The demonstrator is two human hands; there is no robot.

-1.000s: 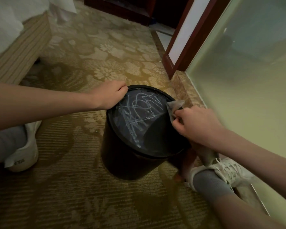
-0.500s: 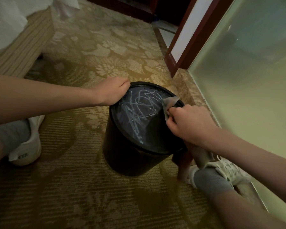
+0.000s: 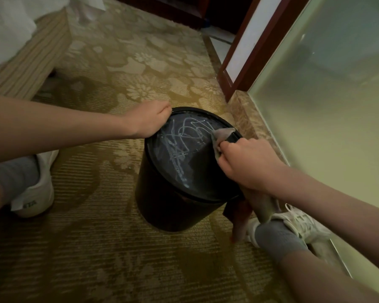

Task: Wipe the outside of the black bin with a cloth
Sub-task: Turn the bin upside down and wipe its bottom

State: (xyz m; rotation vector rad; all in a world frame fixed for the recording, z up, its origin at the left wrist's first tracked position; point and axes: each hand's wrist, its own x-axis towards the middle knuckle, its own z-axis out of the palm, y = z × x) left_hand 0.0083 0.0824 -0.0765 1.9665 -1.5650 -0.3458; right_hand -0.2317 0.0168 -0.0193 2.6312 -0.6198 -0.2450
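Here, a person crouches on a patterned carpet (image 3: pixel 101 248) beside a frosted glass wall (image 3: pixel 328 119), working on a black bin (image 3: pixel 173 206) that stands on the floor between their two white shoes. A dark liner bag with pale scribbled print covers the bin's mouth. The left hand (image 3: pixel 148 121) curls over the far left rim, its grip closed on the edge to steady the bin. The right hand (image 3: pixel 247 162) is clenched around a pale cloth (image 3: pixel 222 136), pressing it to the rim on the right side; more cloth seems to trail down below the wrist. The step in hand looks like wiping the upper rim. Next, the cloth likely needs to travel down and around the outer wall, with the left hand bracing or turning the bin.
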